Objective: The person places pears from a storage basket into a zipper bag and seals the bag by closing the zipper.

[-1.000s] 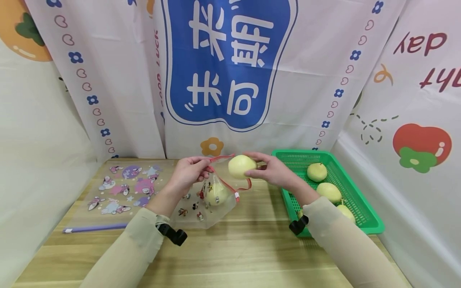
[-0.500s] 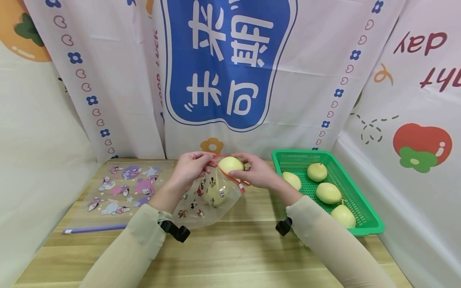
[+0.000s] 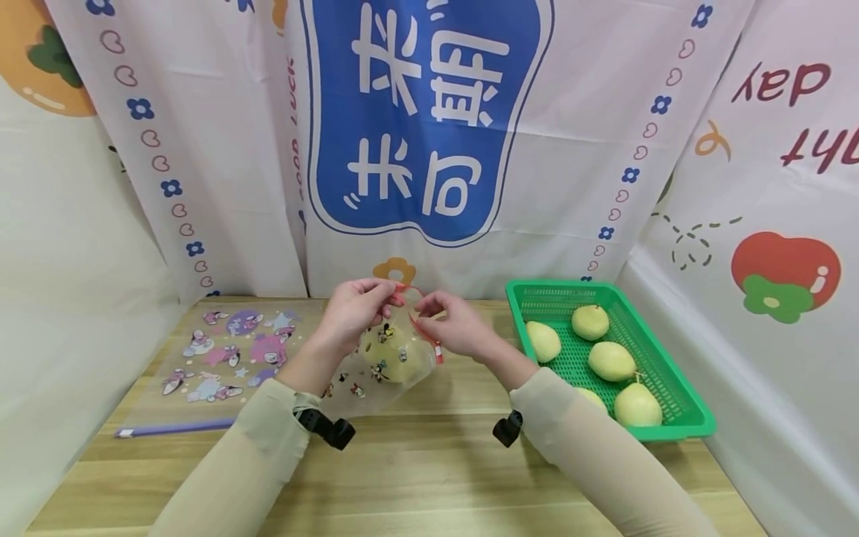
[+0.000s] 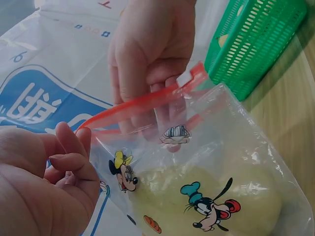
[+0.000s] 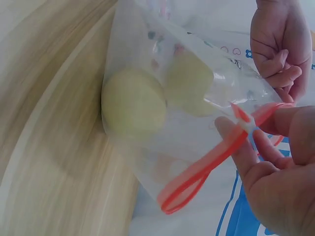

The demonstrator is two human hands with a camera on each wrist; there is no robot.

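A clear zip bag [image 3: 365, 388] with cartoon figures and a red slider rim stands tilted at the table's middle. Two pale pears lie inside, a nearer pear [image 5: 133, 105] and another pear [image 5: 189, 86] beside it. My left hand [image 3: 356, 309] pinches the bag's red rim at its left end. The right hand [image 3: 452, 324] is at the mouth of the bag, its fingers loosely bent and reaching in behind the red rim [image 4: 142, 103], no pear between them. Next to those fingers sits the white slider [image 4: 184, 78].
To the right stands a green plastic basket [image 3: 681, 373] holding several pears [image 3: 612, 361]. Flat on the table's left lies another clear bag [image 3: 235, 354] with purple prints and a purple slider strip [image 3: 177, 428]. A printed cloth [image 3: 577, 179] hangs behind the wooden table [image 3: 429, 485].
My right hand has carried a pear left into the bag and let go of it. The bag now holds two pears. My left hand has kept the rim.
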